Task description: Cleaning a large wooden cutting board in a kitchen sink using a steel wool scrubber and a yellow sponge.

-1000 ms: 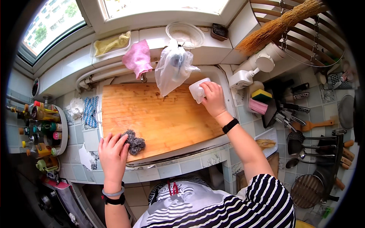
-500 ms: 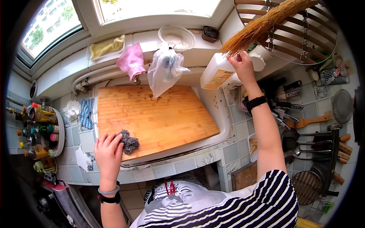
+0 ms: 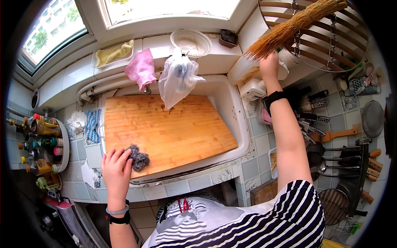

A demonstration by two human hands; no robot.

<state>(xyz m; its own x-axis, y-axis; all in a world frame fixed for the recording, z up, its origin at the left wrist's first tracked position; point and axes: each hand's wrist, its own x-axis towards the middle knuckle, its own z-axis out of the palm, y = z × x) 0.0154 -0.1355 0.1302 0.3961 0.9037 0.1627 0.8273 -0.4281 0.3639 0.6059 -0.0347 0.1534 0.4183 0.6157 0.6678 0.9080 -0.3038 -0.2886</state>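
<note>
Right hand shift: compared with half a second ago, the right hand (image 3: pixel 269 65) sits farther in, at the far right under the straw broom (image 3: pixel 297 29); the white jug with the orange label no longer shows clearly.
Yellowish surface: a slim yellowish surface (image 3: pixel 248 75) lies just left of that hand; whether it belongs to the jug cannot be told.
Right-hand grip: fingers hidden by the bristles; closure cannot be determined.
Left-hand grip: the left hand (image 3: pixel 115 168) is apart, not clamped, fingers extended with the tips against the scourer; unchanged.
Steel-wool scourer: the steel-wool scourer (image 3: pixel 139 158) rests on the near left corner of the board; position unchanged. Probably light, springy and scratchy; take hold by pressing the fingers around its body.
Wooden cutting board: the wooden cutting board (image 3: pixel 173 128) lies across the sink (image 3: pixel 228 105), leaving the right part of the basin uncovered. Probably stiff and heavy, slippery if wet; take hold at the left and right edges, both hands.
</note>
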